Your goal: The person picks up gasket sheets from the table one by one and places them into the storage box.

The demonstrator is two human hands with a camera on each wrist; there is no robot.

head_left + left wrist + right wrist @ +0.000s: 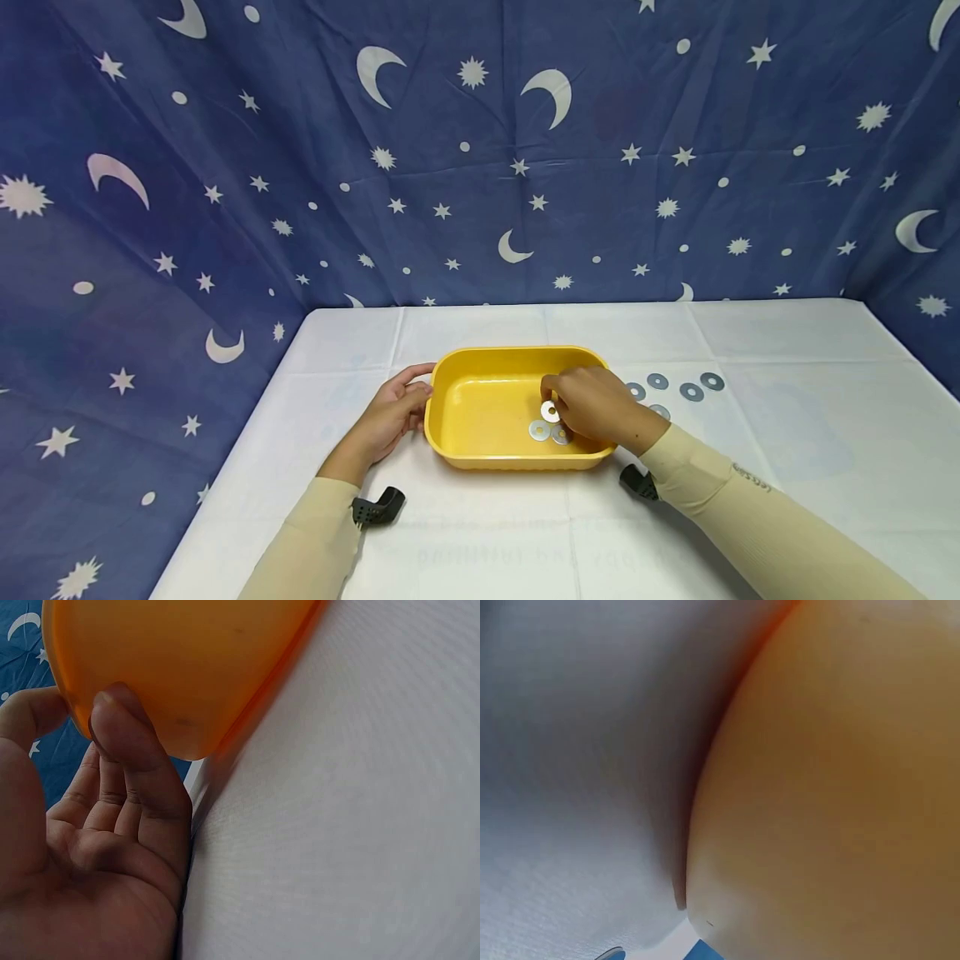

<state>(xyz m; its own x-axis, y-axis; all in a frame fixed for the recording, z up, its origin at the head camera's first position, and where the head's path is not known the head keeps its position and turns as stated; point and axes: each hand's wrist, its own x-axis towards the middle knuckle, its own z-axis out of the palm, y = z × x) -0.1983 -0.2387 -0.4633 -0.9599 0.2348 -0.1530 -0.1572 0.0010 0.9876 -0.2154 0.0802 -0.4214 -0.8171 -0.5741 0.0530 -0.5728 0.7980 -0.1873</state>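
A yellow plastic tray (480, 400) lies on the white table. My left hand (390, 412) holds its left end from outside; in the left wrist view, bent fingers touch the tray's rim and outer wall (187, 667). Reaching over the right side, my right hand (588, 404) has curled fingers inside the tray and pinches a bright metal washer (550, 411) at the fingertips, partly covering it. Just below, two washers, one at the left (539, 430) and one at the right (561, 434), lie on the tray floor. In the right wrist view, the tray wall (832, 787) hides the hand.
Several loose washers (692, 392) lie on the white table right of the tray, some close to my right wrist. A dark blue curtain (465, 167) with moons and stars hangs behind the table and at its left. Black wrist mounts (378, 507) sit on the sleeves.
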